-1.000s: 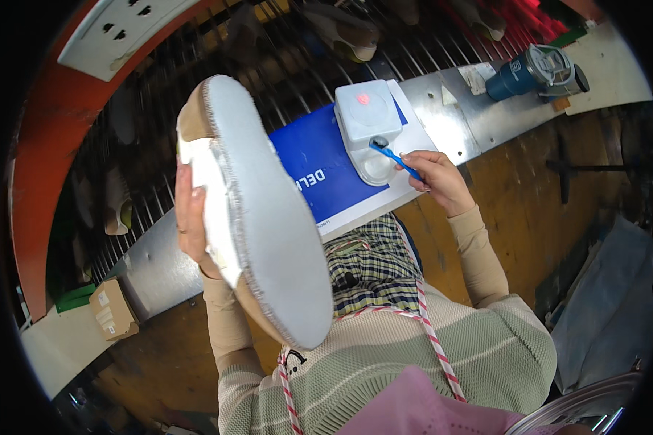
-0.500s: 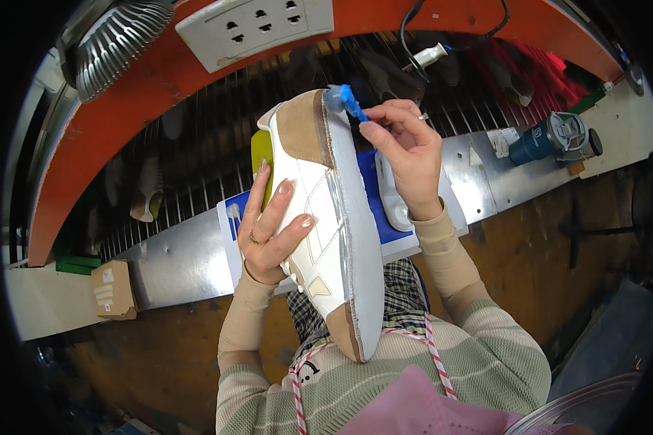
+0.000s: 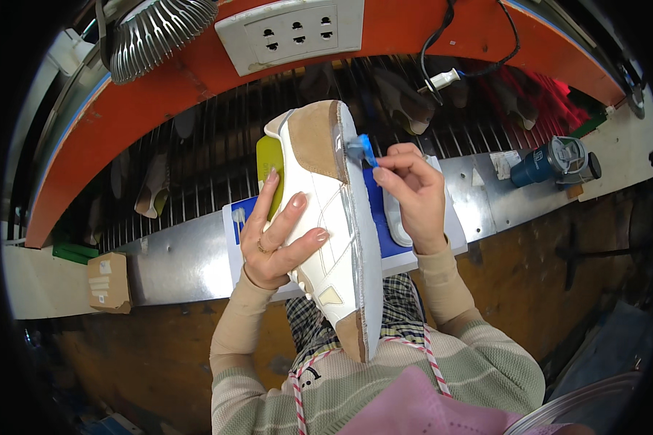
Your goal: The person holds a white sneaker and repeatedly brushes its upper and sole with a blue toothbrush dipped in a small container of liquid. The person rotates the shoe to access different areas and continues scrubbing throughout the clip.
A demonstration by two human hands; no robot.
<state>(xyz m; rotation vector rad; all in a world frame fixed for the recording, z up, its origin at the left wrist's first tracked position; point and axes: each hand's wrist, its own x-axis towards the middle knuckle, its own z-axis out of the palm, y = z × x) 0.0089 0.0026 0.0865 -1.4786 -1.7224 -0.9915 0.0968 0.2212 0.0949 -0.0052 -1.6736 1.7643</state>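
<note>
White and tan, the shoe point(image 3: 315, 239) is resting in my left hand point(image 3: 268, 254), whose fingers are spreading over its side; it is tilting in front of my body, heel toward the worktop's point(image 3: 174, 264) far edge, toe toward my lap. My right hand point(image 3: 419, 192) is pinching a blue brush point(image 3: 368, 151), whose head is sitting farther down the heel edge of the grey sole point(image 3: 371, 268) than half a second ago, so the brushing is seemingly progressing along that rim. Behind the sole, a white container point(image 3: 397, 226) is showing partly, above a board point(image 3: 451, 226) that is overhanging the worktop's near edge. Bare metal is leaving room between the board and a cardboard box point(image 3: 109, 284) toward the left end; rightward, a blue tumbler point(image 3: 535, 170) is standing well apart. Beyond the far edge, dark bars point(image 3: 218, 174) are carrying other shoes point(image 3: 152, 187).
</note>
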